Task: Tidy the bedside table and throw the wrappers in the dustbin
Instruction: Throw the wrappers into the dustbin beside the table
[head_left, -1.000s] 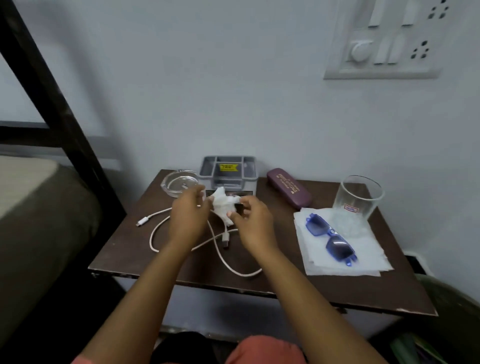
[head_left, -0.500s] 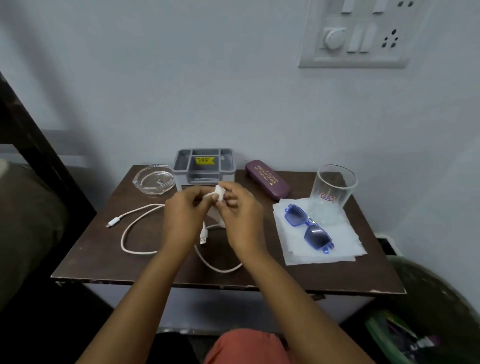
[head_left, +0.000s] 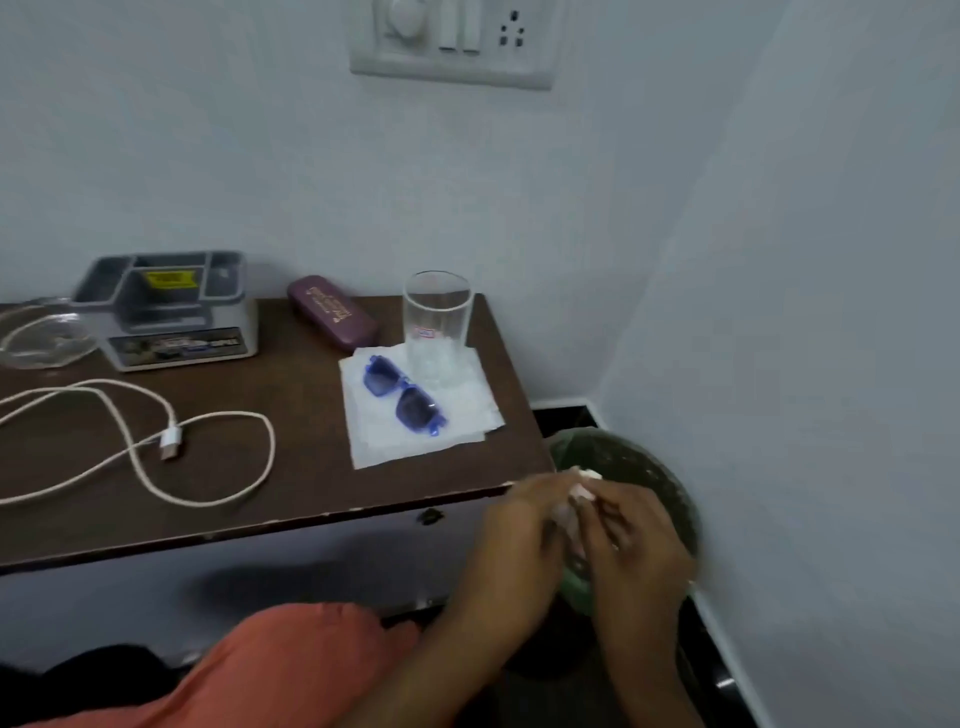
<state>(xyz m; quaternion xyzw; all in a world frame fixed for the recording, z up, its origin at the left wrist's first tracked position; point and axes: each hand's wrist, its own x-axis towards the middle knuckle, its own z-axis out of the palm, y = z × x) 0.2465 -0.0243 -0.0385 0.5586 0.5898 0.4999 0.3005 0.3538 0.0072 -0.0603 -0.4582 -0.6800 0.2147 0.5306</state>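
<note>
Left hand (head_left: 519, 525) and right hand (head_left: 631, 535) close together, both pinching the crumpled white wrapper (head_left: 583, 484) right above the dustbin (head_left: 621, 457), just off the tabletop's (head_left: 291, 483) right edge. Binning step, I reckon; next, simply release so it drops inside.

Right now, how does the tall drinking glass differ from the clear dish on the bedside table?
The glass is tall and narrow; the dish is low and wide. The glass stands on the white napkin near the right back corner of the table; the dish sits on bare wood at the left, beside the grey organiser. The glass shows a small red label; the dish shows none. Both are clear and look empty.
</note>
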